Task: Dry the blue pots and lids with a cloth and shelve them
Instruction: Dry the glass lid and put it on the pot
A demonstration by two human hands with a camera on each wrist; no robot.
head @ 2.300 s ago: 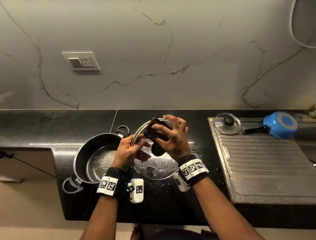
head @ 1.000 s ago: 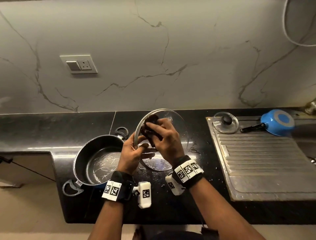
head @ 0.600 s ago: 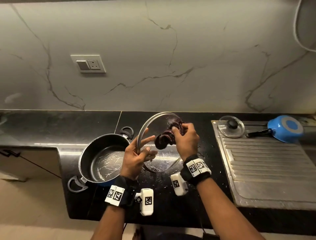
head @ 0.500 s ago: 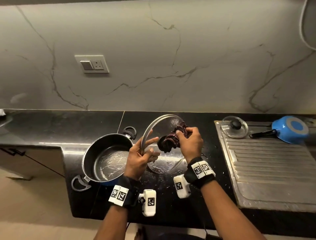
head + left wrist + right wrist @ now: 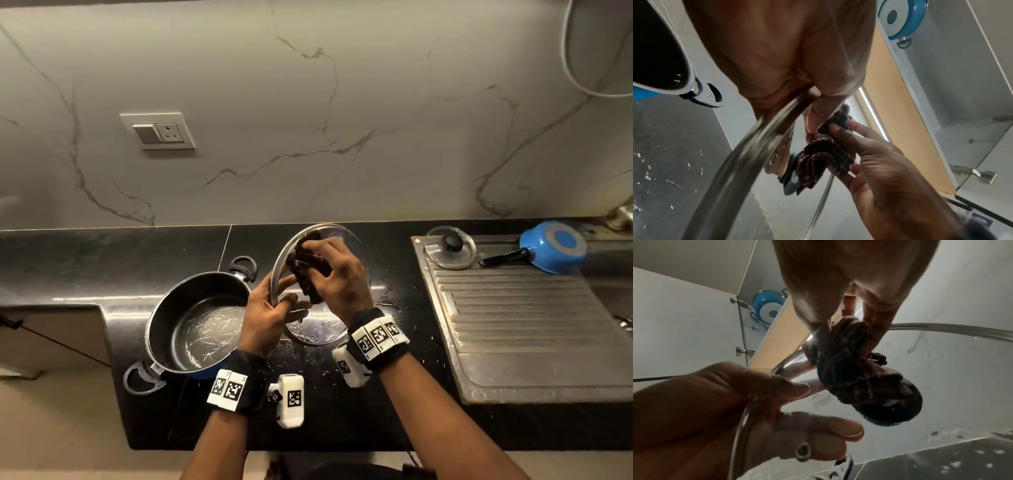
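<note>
1. Well, the black stone counter (image 5: 342,421) spread across the whole scene, speckled with water drops, under a marbled wall carrying a switch plate (image 5: 157,131).
2. Off to the right lay the ribbed steel draining board (image 5: 534,329), and on its far end sat a small blue saucepan (image 5: 553,247) turned bottom up, a small glass lid (image 5: 449,247) just beside its black handle.
3. Left of the hands stood the big blue pot (image 5: 197,323), upright and open on the counter, its dark inside streaked.
4. Centre stage was the large glass lid (image 5: 356,246), tilted up on edge above the counter, steel rim toward the pot.
5. The left hand (image 5: 269,313) gripped that rim, thumb on one face and fingers on the other; the wrist view showed the rim (image 5: 748,152) running right through the grasp.
6. The right hand (image 5: 337,274) was clenched round a bunched dark red cloth (image 5: 306,270), pressing it on the glass close to the lid's black knob (image 5: 898,408).
7. Up in an open wall cabinet, the wrist cameras caught another blue pot (image 5: 767,307) resting on a shelf.
</note>
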